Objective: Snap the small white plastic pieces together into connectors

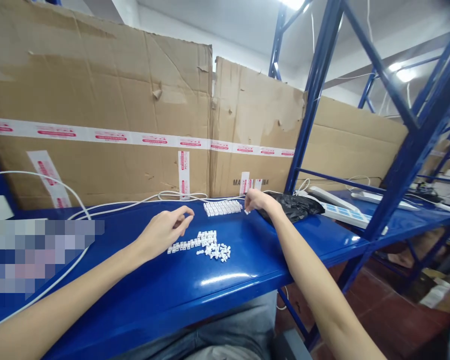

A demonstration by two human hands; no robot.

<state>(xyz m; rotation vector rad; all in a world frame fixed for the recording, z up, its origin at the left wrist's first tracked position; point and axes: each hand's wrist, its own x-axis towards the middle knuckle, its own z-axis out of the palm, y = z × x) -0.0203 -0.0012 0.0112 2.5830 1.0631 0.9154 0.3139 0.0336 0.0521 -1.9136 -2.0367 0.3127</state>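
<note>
Blue shelf top (pixel 153 290): left hand (pixel 165 230), fingertips pinched, perhaps empty, by an unsorted loose pile of white plastic pieces (pixel 218 251); right hand (pixel 257 200) pinches one white piece (pixel 246 212) beside a neat block (pixel 223 207) near the back edge.

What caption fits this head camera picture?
Left hand and right hand reach among tiny white pieces on a blue shelf.

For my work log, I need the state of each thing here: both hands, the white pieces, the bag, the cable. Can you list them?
Left hand: fingertips pinched, above the table.
Right hand: pinching a single white piece.
Far block: neat rows.
Near pieces: partly lined, partly scattered.
Black bag: crumpled.
White cable: lying loose.
</note>
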